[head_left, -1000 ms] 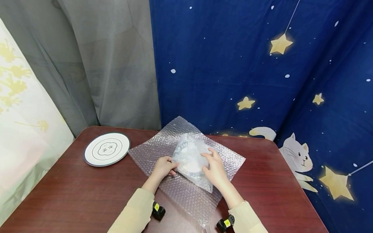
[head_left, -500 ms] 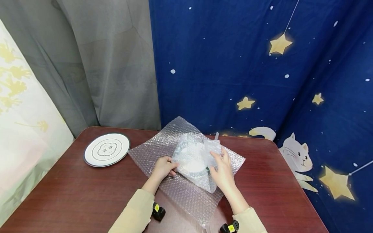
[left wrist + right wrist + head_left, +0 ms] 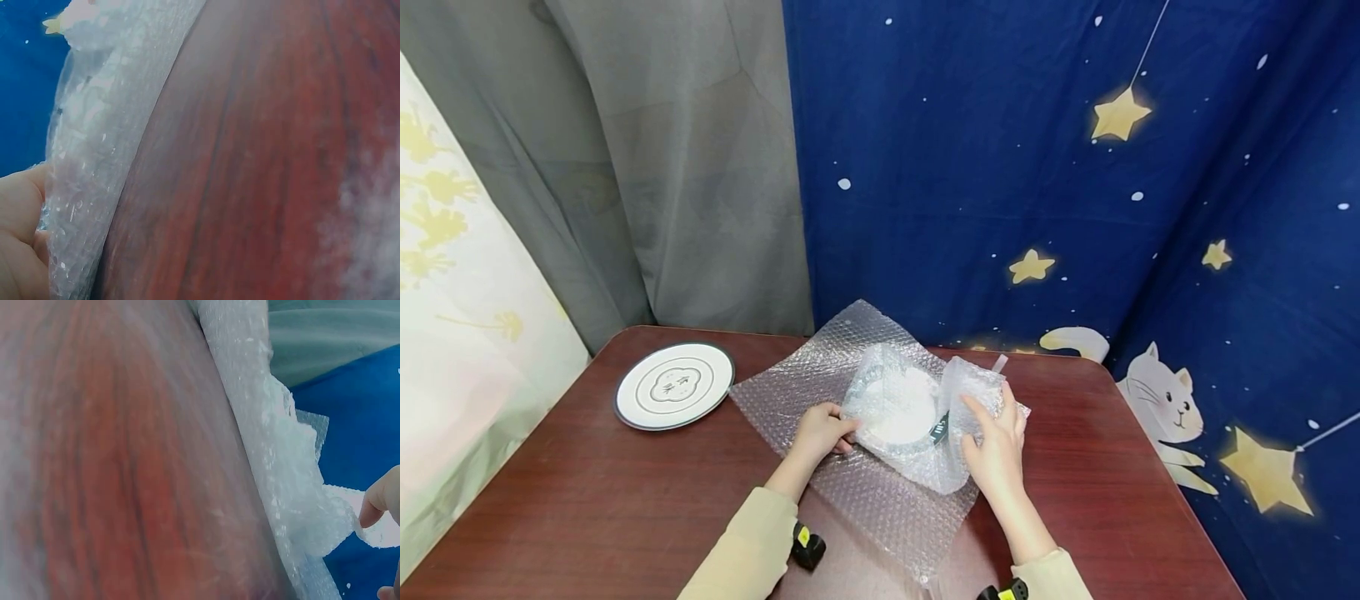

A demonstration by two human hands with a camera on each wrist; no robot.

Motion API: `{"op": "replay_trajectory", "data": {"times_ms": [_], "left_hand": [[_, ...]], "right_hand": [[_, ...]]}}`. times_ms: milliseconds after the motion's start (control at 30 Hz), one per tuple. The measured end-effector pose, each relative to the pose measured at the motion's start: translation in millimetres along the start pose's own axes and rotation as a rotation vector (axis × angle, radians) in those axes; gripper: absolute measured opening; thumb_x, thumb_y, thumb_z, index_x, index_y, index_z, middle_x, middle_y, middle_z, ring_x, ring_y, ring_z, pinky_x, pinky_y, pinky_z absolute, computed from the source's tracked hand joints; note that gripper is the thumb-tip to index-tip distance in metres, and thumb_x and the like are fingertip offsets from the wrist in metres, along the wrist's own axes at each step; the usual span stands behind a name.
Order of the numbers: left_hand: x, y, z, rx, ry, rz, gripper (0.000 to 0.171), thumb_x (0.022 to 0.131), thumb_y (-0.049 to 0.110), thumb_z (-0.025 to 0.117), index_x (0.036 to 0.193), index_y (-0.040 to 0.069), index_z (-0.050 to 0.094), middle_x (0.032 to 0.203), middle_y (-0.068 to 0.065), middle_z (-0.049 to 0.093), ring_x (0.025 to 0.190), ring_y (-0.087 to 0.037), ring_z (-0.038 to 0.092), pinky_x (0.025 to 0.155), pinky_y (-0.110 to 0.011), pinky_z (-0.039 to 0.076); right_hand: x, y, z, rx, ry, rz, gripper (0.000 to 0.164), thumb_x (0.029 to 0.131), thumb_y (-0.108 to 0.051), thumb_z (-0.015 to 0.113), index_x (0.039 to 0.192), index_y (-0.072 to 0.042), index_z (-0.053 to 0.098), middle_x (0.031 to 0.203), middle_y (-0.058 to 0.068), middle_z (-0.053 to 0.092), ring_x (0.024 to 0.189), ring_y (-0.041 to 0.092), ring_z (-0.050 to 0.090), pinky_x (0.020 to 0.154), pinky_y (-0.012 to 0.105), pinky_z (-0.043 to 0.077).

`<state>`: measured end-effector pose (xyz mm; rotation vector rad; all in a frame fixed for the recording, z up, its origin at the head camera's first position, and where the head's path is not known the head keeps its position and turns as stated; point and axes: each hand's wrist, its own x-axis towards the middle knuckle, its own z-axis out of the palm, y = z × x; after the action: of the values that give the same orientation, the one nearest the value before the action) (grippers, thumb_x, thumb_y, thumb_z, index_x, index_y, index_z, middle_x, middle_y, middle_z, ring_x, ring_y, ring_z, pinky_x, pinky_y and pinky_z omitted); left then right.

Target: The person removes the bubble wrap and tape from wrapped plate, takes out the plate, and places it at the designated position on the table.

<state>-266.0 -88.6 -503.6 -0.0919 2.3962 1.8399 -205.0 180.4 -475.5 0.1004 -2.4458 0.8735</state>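
A round white dish (image 3: 904, 410) with a dark green band lies near the middle of the bench (image 3: 1120, 492), wrapped in cloudy inner wrap (image 3: 863, 385) and set on a larger sheet of bubble wrap (image 3: 886, 521). Its make is hard to read through the film; it looks like glazed ceramic, so I would expect it to be stiff, fairly weighty and smooth, liable to slide inside its cover and to chip at the rim. The wrap should be light, limp and springy, easily creased. The left hand (image 3: 822, 429) pinches the packet's left edge, thumb on top, which seems a sound place to steady it. The right hand (image 3: 1000, 446) is partly open, fingers bent on the raised flap (image 3: 958, 392) at the packet's right, thumb apart from the index finger; how firmly they hold is unclear. The flap's free edge suits a light pinch; the dish itself would be better taken by opposite sides of its rim, with fingers underneath, than by loose film.
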Motion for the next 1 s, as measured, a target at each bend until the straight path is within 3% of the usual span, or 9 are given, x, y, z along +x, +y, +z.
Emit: {"op": "replay_trajectory", "data": {"times_ms": [233,467,633,1000], "left_hand": [[-0.7,-0.4,-0.2,0.0,0.006,0.007,0.021,0.083,0.008,0.071,0.092,-0.005,0.057,0.06,-0.009,0.064,0.043,-0.013,0.06,0.043,-0.025,0.051],[-0.3,-1.1,0.7,0.0,0.01,0.006,0.022,0.083,0.008,0.072,0.092,-0.004,0.057,0.06,-0.009,0.064,0.042,-0.012,0.059,0.042,-0.024,0.05],[0.4,-2.1,1.0,-0.002,0.014,0.01,0.021,0.083,0.008,0.072,0.091,-0.004,0.056,0.06,-0.01,0.064,0.042,-0.013,0.059,0.042,-0.024,0.05],[-2.4,-0.9,-0.8,-0.037,0.006,0.049,0.017,0.083,0.008,0.069,0.086,-0.004,0.056,0.057,-0.01,0.063,0.042,-0.013,0.06,0.042,-0.025,0.051]], "right_hand": [[-2,9,-5,-0.027,0.007,0.105,0.05,0.074,-0.003,0.07,0.122,-0.013,0.066,0.155,0.022,0.012,0.137,0.045,0.009,0.1,0.068,0.019],[-4,16,-8,-0.056,0.089,0.162,0.04,0.074,-0.018,0.077,0.113,-0.011,0.069,0.152,0.027,0.015,0.138,0.047,0.007,0.098,0.071,0.017],[-4,21,-10,-0.063,0.107,0.19,0.037,0.073,-0.019,0.079,0.107,-0.011,0.069,0.151,0.027,0.017,0.139,0.045,0.005,0.1,0.07,0.015],[-4,30,-12,-0.097,0.031,0.248,0.039,0.069,-0.009,0.078,0.105,-0.003,0.063,0.147,0.031,0.021,0.139,0.046,0.003,0.103,0.066,0.006]]}}
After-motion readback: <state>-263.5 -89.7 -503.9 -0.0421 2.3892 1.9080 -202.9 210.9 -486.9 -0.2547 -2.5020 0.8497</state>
